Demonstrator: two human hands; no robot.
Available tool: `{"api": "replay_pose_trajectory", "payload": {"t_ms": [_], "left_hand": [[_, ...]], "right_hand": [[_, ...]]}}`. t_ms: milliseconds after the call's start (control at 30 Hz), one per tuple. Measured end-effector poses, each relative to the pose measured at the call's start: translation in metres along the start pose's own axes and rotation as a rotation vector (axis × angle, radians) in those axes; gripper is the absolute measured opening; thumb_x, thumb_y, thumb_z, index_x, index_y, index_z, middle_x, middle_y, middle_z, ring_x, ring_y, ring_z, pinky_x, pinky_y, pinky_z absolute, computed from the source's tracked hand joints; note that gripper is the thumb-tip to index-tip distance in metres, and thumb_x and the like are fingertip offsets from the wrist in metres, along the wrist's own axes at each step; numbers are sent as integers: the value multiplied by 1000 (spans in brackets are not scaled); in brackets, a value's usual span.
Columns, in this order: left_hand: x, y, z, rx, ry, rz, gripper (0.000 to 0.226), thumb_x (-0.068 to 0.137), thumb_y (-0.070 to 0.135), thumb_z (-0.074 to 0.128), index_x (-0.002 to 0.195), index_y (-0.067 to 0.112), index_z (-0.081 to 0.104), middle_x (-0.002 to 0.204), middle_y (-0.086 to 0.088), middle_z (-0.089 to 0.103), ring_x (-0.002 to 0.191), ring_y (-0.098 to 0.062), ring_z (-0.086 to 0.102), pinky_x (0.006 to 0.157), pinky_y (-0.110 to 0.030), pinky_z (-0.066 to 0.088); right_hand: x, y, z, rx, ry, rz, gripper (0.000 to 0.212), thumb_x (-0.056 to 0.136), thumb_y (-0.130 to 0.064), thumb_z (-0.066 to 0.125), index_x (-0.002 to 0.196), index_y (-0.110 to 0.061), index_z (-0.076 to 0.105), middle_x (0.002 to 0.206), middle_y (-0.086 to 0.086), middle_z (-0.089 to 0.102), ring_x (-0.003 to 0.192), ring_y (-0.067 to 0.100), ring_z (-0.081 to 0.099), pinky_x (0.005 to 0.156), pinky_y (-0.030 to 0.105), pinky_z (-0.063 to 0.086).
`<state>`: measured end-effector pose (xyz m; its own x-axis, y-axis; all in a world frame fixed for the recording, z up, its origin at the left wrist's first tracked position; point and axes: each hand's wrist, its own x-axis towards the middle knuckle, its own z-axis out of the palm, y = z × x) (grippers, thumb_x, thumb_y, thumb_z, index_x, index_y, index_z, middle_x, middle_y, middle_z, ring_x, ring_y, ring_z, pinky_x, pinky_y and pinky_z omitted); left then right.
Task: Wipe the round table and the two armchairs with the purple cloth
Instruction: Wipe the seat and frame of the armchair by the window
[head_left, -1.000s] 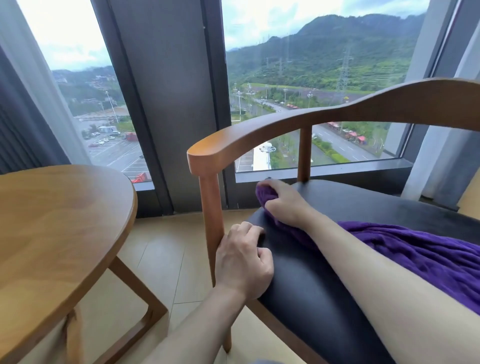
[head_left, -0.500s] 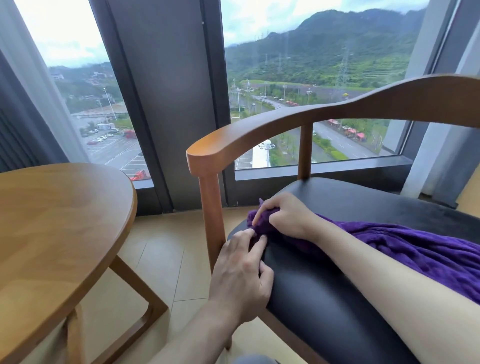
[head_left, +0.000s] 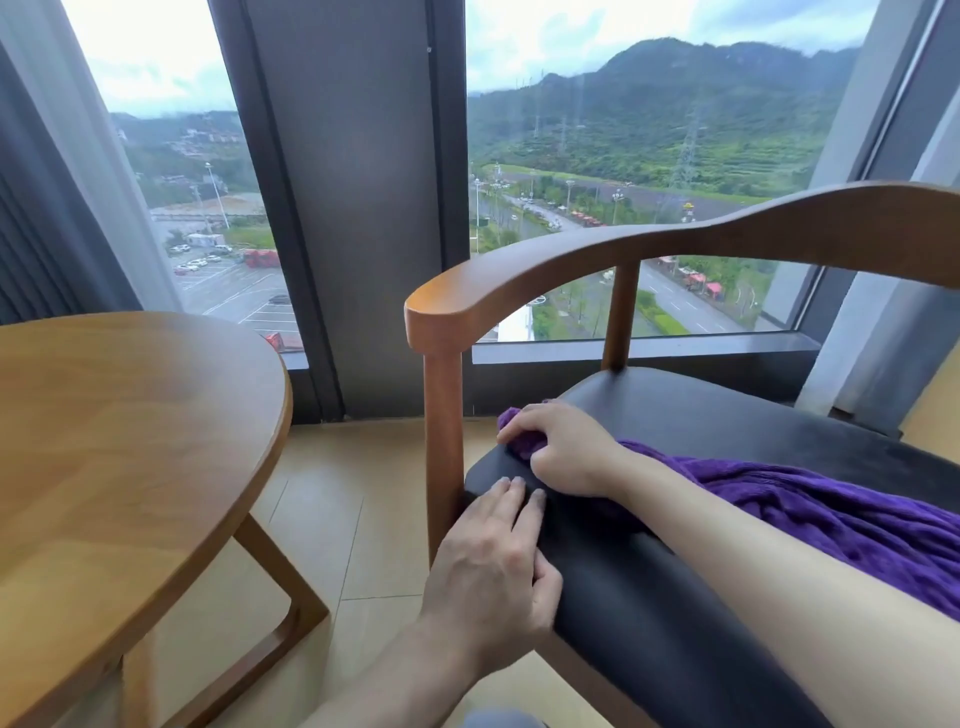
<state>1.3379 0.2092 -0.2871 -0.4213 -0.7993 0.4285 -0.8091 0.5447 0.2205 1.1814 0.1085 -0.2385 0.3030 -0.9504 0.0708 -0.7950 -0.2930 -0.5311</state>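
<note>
Here the right hand (head_left: 563, 449) gripped a bunched end of the purple cloth (head_left: 831, 514) against the front left corner of the armchair's black seat (head_left: 727, 415), the cloth trailing rightward under the forearm. The left hand (head_left: 493, 566) lay just beside it, fingers straight, apparently bracing the seat edge. Unwiped seat probably stretched away to the right; the round counter (head_left: 130, 441) stood left.

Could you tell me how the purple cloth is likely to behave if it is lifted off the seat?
The purple cloth would probably hang limp: it lies in soft folds across the seat and bunches under the right hand. Its fuzzy knit suggests it grips rather than slips.
</note>
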Motion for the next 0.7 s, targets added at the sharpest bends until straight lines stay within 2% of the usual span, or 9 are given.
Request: {"api": "replay_pose_trajectory", "payload": {"t_ms": [67,133,167,233,267,333,433,500,700], "left_hand": [[-1,-4,-3,-11,-22,14,59,81,29,48,136,10,60,139,-10,59,132,-23,52,113,-33,39],[-1,-4,-5,-17,-32,16,62,83,31,48,142,13,54,146,-7,53,138,-19,45,118,-29,30],[-1,-4,-5,-22,-44,17,65,84,32,47,146,15,49,151,-6,48,142,-18,40,120,-28,24],[-1,-3,-8,-29,-92,32,74,84,36,45,154,17,34,160,-5,32,150,-16,23,122,-25,9],[-1,-6,-11,-32,-127,47,79,83,40,44,157,19,26,164,-3,22,152,-15,14,121,-22,1],[-1,-13,-20,-59,-217,84,89,82,52,47,159,26,12,167,1,4,152,-10,-2,117,-18,-7],[1,-21,-30,-41,-310,155,104,79,71,54,158,31,0,166,5,-4,151,-8,-9,120,-22,-2],[3,-21,-31,12,-310,187,107,80,73,56,159,29,-2,167,4,-1,152,-11,-6,124,-29,7],[-2,-18,-26,43,-345,184,103,87,72,48,158,23,-8,166,-4,-9,151,-15,-13,116,-23,-14]], "right_hand": [[-6,-2,-10,114,-52,-42,59,59,-9,40,96,-29,80,104,-19,73,102,-1,61,92,18,46],[-7,-7,-21,247,-44,-58,58,57,-5,39,88,-28,82,94,-15,77,96,0,67,82,11,48],[-4,-9,-24,291,-2,-58,58,60,-2,40,93,-26,81,97,-11,77,98,2,68,83,13,50],[4,-10,-24,377,86,-24,66,68,4,45,123,-20,71,122,-5,70,114,11,64,96,24,50],[8,-12,-22,415,71,9,73,69,3,47,138,-18,59,135,-5,61,123,15,58,103,29,47],[14,-14,-13,382,-41,43,87,64,-8,47,150,-17,43,142,-7,49,131,14,50,106,30,41],[14,-19,-1,113,-183,-7,64,70,-8,51,130,-26,64,122,-5,67,113,18,61,94,30,50],[12,-22,6,4,-156,-45,55,71,-6,53,118,-29,71,112,-4,71,105,17,63,92,36,54],[5,-20,-2,209,-118,-105,50,57,-5,41,83,-25,80,80,-5,75,81,10,69,73,26,58]]}}
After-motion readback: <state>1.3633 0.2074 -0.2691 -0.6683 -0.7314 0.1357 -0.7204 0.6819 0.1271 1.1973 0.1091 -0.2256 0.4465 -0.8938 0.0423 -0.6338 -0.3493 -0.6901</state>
